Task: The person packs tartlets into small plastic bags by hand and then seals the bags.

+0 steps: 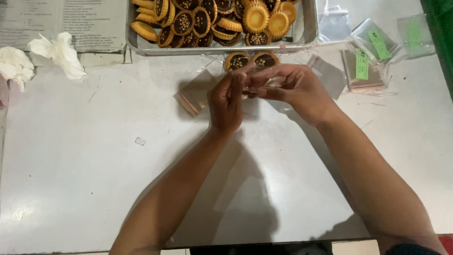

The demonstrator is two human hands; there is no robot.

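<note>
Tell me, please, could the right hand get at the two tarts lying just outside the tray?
Probably yes: the right hand is just beside the two tarts, nothing between them, though it is pinching a clear wrapper.

A white table (85,189) fills nearly the whole frame, its surface scuffed and faintly stained. At the top centre sits a metal tray (309,28) filled with small chocolate tarts. Just below its front edge two loose tarts (250,60) lie side by side on the table. Printed paper sheets (61,21) lie flat at the upper left, with crumpled white tissues (59,52) beside them. Left of centre lies a clear plastic sleeve (193,97). At the upper right, a stack of clear bags with green labels (363,66) rests among scattered loose ones. A tiny white scrap (139,140) lies alone at centre left.
</note>
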